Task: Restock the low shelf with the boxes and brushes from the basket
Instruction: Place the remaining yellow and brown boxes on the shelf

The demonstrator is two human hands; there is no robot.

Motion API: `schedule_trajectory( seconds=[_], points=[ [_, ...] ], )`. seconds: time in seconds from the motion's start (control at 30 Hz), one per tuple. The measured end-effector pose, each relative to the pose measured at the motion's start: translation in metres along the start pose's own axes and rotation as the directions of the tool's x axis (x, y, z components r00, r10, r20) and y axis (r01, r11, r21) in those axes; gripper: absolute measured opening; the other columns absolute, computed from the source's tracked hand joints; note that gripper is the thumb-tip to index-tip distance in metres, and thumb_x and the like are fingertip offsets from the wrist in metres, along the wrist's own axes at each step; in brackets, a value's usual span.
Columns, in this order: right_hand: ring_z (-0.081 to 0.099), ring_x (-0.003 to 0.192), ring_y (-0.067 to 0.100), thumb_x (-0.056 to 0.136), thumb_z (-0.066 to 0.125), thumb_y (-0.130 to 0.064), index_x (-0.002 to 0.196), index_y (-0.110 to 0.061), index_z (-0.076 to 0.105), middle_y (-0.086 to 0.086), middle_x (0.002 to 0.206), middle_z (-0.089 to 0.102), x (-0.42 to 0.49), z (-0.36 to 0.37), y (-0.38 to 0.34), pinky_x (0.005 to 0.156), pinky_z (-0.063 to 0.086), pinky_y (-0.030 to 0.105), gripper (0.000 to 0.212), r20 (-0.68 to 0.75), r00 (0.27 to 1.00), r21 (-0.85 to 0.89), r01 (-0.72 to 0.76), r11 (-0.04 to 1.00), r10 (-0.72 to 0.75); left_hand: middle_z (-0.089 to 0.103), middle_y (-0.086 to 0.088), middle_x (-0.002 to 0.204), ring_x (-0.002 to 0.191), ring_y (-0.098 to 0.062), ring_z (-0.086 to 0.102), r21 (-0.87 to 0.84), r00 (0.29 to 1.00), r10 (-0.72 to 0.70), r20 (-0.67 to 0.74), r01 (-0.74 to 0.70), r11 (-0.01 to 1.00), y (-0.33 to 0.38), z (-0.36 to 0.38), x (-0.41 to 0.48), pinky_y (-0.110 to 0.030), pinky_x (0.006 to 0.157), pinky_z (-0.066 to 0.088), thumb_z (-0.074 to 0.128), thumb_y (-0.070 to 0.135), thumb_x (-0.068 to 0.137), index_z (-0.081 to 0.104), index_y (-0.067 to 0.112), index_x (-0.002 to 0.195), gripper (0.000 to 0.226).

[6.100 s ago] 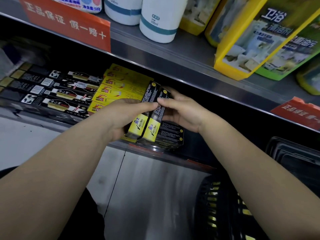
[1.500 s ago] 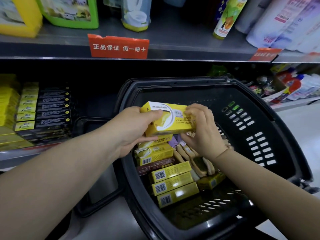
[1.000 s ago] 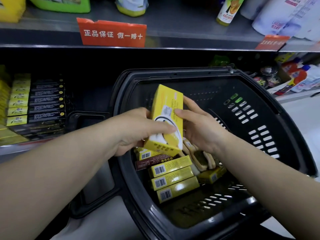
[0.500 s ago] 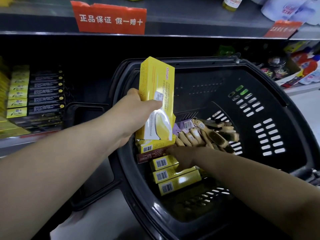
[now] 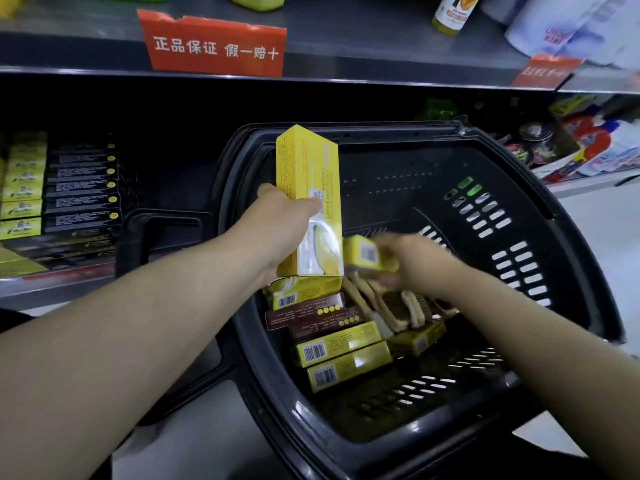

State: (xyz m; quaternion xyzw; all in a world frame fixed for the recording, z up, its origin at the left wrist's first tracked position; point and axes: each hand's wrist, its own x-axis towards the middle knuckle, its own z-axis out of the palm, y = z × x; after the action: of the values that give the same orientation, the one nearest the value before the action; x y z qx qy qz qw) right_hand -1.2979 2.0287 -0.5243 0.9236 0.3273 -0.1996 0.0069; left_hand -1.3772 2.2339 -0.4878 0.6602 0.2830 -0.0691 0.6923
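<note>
My left hand grips a tall yellow box upright over the left side of the black basket. My right hand, blurred by motion, holds a second small yellow box just above the pile. In the basket lie several yellow boxes, two brown boxes and several wooden brushes. The low shelf at left carries rows of yellow and black boxes.
The upper shelf edge bears a red sign and holds bottles above the basket. Cleaning products crowd the low shelf at the far right. A dark gap lies between the stocked rows and the basket.
My right hand reached down into the pile and has come up holding a second yellow box. My left hand keeps the first box upright in nearly the same place.
</note>
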Motion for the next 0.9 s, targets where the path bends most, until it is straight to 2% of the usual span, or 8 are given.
schedule_trajectory(
  seconds=[0.1, 0.17, 0.33, 0.47, 0.67, 0.77, 0.83, 0.9],
  points=[
    [0.055, 0.107, 0.007, 0.074, 0.076, -0.013, 0.119, -0.021, 0.060, -0.015, 0.109, 0.057, -0.025, -0.030, 0.010, 0.091, 0.046, 0.026, 0.048, -0.452, 0.891, 0.230, 0.172, 0.958, -0.052, 0.061, -0.006, 0.108, 0.098, -0.021, 0.060, -0.053, 0.999, -0.053, 0.005, 0.053, 0.997, -0.001, 0.001, 0.000, -0.033, 0.082, 0.049, 0.056, 0.025, 0.092, 0.044, 0.009, 0.125, 0.038],
    [0.047, 0.121, 0.011, 0.074, 0.076, -0.010, 0.120, -0.020, 0.060, -0.008, 0.124, 0.051, -0.035, -0.033, 0.005, 0.104, 0.038, 0.025, 0.050, -0.616, 0.775, 0.220, 0.341, 0.914, -0.141, 0.069, -0.009, 0.098, 0.086, -0.023, 0.068, -0.160, 0.992, -0.102, 0.074, 0.113, 0.981, 0.000, 0.004, -0.002, -0.034, 0.077, 0.055, 0.055, 0.021, 0.093, 0.057, 0.010, 0.110, 0.020],
    [0.046, 0.121, 0.035, 0.084, 0.070, -0.015, 0.121, -0.025, 0.055, 0.007, 0.127, 0.039, -0.033, -0.014, -0.008, 0.098, 0.045, 0.045, 0.041, -0.759, 0.544, -0.044, 0.506, 0.861, -0.358, 0.074, -0.010, 0.094, 0.075, -0.021, 0.071, -0.275, 0.971, -0.167, 0.169, 0.209, 0.938, -0.002, 0.012, -0.005, -0.032, 0.062, 0.058, 0.052, 0.025, 0.095, 0.067, 0.009, 0.106, 0.025],
    [0.044, 0.124, 0.034, 0.084, 0.070, -0.009, 0.123, -0.021, 0.053, 0.012, 0.125, 0.037, -0.028, -0.002, -0.009, 0.097, 0.048, 0.044, 0.044, -0.794, 0.491, -0.015, 0.574, 0.819, -0.359, 0.074, -0.003, 0.098, 0.086, -0.020, 0.072, -0.243, 0.930, -0.163, 0.330, 0.251, 0.937, -0.006, 0.014, -0.007, -0.034, 0.065, 0.058, 0.046, 0.057, 0.089, 0.068, 0.024, 0.107, 0.044],
    [0.042, 0.124, 0.020, 0.082, 0.069, 0.000, 0.129, -0.016, 0.048, 0.011, 0.129, 0.036, -0.025, -0.002, -0.012, 0.103, 0.043, 0.030, 0.054, -0.759, 0.532, 0.001, 0.578, 0.816, -0.376, 0.075, -0.003, 0.096, 0.083, -0.020, 0.072, -0.162, 0.906, -0.160, 0.393, 0.239, 0.958, -0.009, 0.023, -0.011, -0.028, 0.058, 0.058, 0.061, 0.053, 0.080, 0.068, 0.023, 0.105, 0.039],
    [0.048, 0.121, 0.011, 0.084, 0.059, 0.009, 0.135, -0.019, 0.041, 0.008, 0.134, 0.042, -0.024, -0.007, -0.009, 0.098, 0.047, 0.027, 0.061, -0.625, 0.767, 0.318, 0.420, 0.850, -0.145, 0.075, -0.004, 0.092, 0.076, -0.020, 0.073, -0.135, 0.949, -0.166, 0.269, 0.208, 0.969, -0.010, 0.025, -0.009, -0.024, 0.050, 0.055, 0.067, 0.050, 0.075, 0.066, 0.017, 0.109, 0.047],
    [0.059, 0.108, 0.010, 0.091, 0.053, 0.001, 0.132, -0.020, 0.042, 0.004, 0.124, 0.055, -0.023, -0.013, -0.008, 0.094, 0.051, 0.034, 0.048, -0.354, 0.930, 0.682, 0.185, 0.707, 0.099, 0.074, -0.003, 0.094, 0.075, -0.021, 0.072, -0.026, 0.983, -0.140, 0.117, 0.144, 0.989, -0.012, 0.025, -0.005, -0.025, 0.051, 0.053, 0.072, 0.056, 0.067, 0.055, 0.014, 0.118, 0.068],
    [0.066, 0.089, 0.008, 0.096, 0.048, -0.007, 0.120, -0.012, 0.053, 0.003, 0.104, 0.066, -0.018, -0.013, -0.003, 0.089, 0.053, 0.034, 0.025, -0.076, 0.986, 0.868, -0.009, 0.496, 0.151, 0.070, -0.002, 0.100, 0.082, -0.020, 0.069, 0.059, 0.995, -0.092, 0.027, 0.090, 0.994, -0.015, 0.024, -0.002, -0.029, 0.063, 0.052, 0.073, 0.060, 0.061, 0.046, 0.016, 0.123, 0.080]
  ],
)
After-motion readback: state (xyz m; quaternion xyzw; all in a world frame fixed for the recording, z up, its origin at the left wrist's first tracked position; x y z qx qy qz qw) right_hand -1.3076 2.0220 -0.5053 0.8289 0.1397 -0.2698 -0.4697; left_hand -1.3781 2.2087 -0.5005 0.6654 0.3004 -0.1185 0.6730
